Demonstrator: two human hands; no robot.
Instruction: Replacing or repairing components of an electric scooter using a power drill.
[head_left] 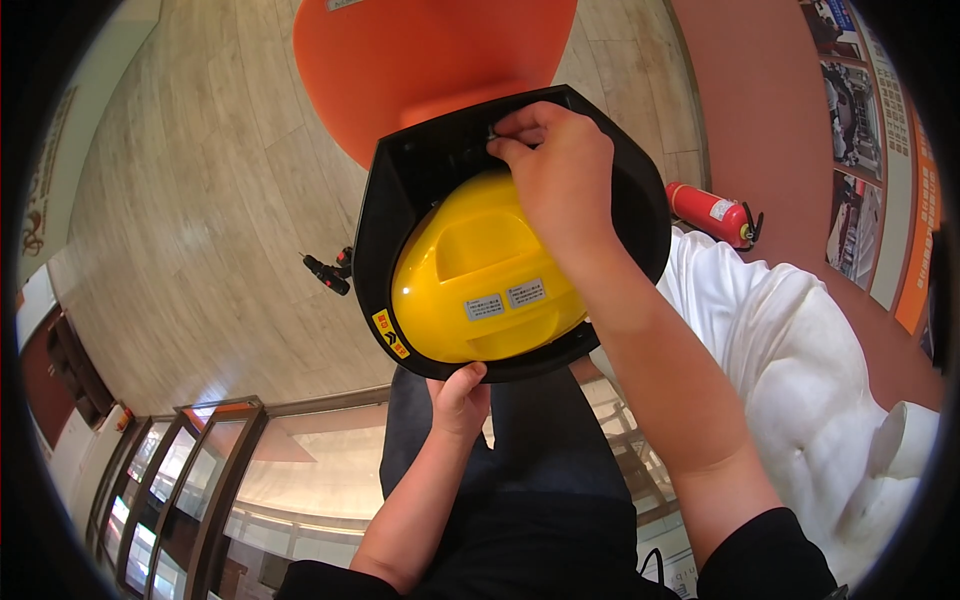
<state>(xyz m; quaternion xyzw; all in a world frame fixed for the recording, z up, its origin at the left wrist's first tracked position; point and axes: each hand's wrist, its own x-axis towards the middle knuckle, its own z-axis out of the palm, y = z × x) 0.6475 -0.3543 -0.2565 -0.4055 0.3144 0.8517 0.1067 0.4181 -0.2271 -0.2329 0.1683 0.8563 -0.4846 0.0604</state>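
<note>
A yellow hard hat (470, 235) lies crown up inside a black angular housing (375, 260) with raised walls. Two grey labels are stuck on the hat, and a yellow sticker sits at the housing's left corner. At the near edge, my left hand (461, 400) grips the housing's rim, its thumb on top and its other fingers mostly hidden below. My right hand (560, 165) reaches over the hat to the far inner wall. Its thumb and forefinger are pinched on a small, light metal piece (491, 131) like a screw; its exact kind is unclear.
Beyond the housing stands an orange chair (430, 60). A red fire extinguisher (710, 212) lies at the right, near a white torso sculpture (800, 350). On the wooden floor at the left rests a black and red power tool (325, 273). Framed glass panels (190, 480) stand lower left.
</note>
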